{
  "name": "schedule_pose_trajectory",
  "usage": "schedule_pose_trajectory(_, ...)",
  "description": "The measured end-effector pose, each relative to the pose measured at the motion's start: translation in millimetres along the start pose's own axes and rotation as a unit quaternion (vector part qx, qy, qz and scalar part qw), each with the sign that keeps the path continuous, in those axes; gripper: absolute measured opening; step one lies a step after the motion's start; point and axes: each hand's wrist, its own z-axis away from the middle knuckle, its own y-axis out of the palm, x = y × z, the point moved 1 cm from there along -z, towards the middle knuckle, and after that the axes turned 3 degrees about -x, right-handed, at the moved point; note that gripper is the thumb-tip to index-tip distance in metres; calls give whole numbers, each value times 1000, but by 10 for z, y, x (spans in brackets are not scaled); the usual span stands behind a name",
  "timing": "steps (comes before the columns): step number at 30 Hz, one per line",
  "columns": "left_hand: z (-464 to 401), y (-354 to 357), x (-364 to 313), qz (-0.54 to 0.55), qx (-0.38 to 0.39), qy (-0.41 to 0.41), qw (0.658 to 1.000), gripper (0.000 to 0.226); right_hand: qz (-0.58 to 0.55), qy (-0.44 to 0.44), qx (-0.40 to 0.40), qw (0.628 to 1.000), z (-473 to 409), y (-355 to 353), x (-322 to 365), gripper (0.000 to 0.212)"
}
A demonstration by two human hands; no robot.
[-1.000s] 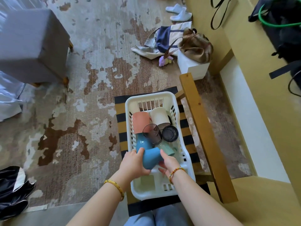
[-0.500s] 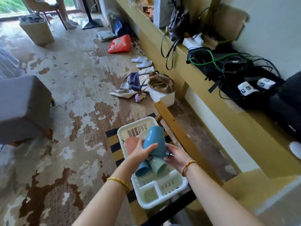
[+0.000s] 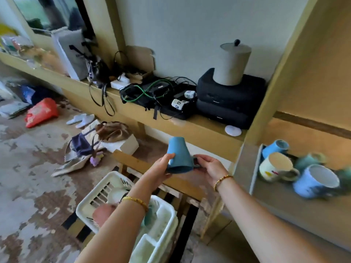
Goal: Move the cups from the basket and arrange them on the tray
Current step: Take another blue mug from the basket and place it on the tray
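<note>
A blue cup (image 3: 179, 156) is held upside down in the air above the white basket (image 3: 161, 223). My left hand (image 3: 161, 170) grips its left side with the thumb on the wall. My right hand (image 3: 210, 168) holds the handle side at the rim. In the basket lie a pink cup (image 3: 102, 215), a white cup (image 3: 115, 194) and a teal one (image 3: 149, 215), partly hidden by my left forearm. On the grey tray (image 3: 281, 204) at the right sit several mugs, among them a cream mug (image 3: 275, 167) and a large blue mug (image 3: 317, 182).
A long wooden shelf (image 3: 190, 126) carries black cases (image 3: 229, 103), tangled cables (image 3: 152, 92) and a grey lidded canister (image 3: 232, 63). The basket rests on a striped seat with a wooden chair rail (image 3: 152, 168) beside it. Bags (image 3: 106, 133), slippers and a red sack (image 3: 41, 112) litter the floor.
Both hands lifted the blue cup out of the basket and carried it up and right. The view swung from the basket toward the shelf and the tray of mugs.
</note>
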Motion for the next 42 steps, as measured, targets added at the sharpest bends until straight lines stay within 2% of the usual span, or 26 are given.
schedule_pose_trajectory(5, -72, 891, -160, -126, 27, 48, 990, 40, -81, -36, -31, 996, 187, -775, 262, 18)
schedule_pose_trajectory(8, -106, 1438, -167, -192, 37, 91, 976, 54, -103, -52, -33, 993, 308, -1247, 375, 17)
schedule_pose_trajectory(11, -122, 1958, -99, -256, 35, 110, 960, 54, -109, -70, -50, 990, 423, -1729, 479, 21)
schedule_pose_trajectory(17, -8, 3061, 138, -236, 91, 107, 961, 55, -63, -79, -86, 991, 629, -2832, 719, 21)
schedule_pose_trajectory(21, 44, 3732, 305, -243, 102, 140, 955, 41, -65, -82, -104, 989, 731, -3503, 867, 27)
schedule_pose_trajectory(25, 65, 4208, 461, -280, 115, 158, 940, 49, -55, -78, -115, 989, 850, -4020, 938, 23)
schedule_pose_trajectory(28, 78, 4463, 542, -314, 140, 168, 924, 52, 35, -76, -123, 989, 903, -4329, 938, 26)
schedule_pose_trajectory(31, 61, 4703, 620, -372, 151, 202, 893, 57, 162, -74, -136, 975, 897, -4598, 917, 31)
schedule_pose_trajectory(35, -8, 4978, 713, -419, 209, 217, 857, 63, 338, -100, -149, 924, 867, -4947, 932, 26)
schedule_pose_trajectory(39, -118, 5185, 815, -491, 239, 262, 795, 63, 456, -100, -182, 866, 769, -5235, 914, 19)
schedule_pose_trajectory(42, -208, 5319, 855, -519, 244, 280, 770, 71, 502, -78, -200, 838, 672, -5380, 858, 19)
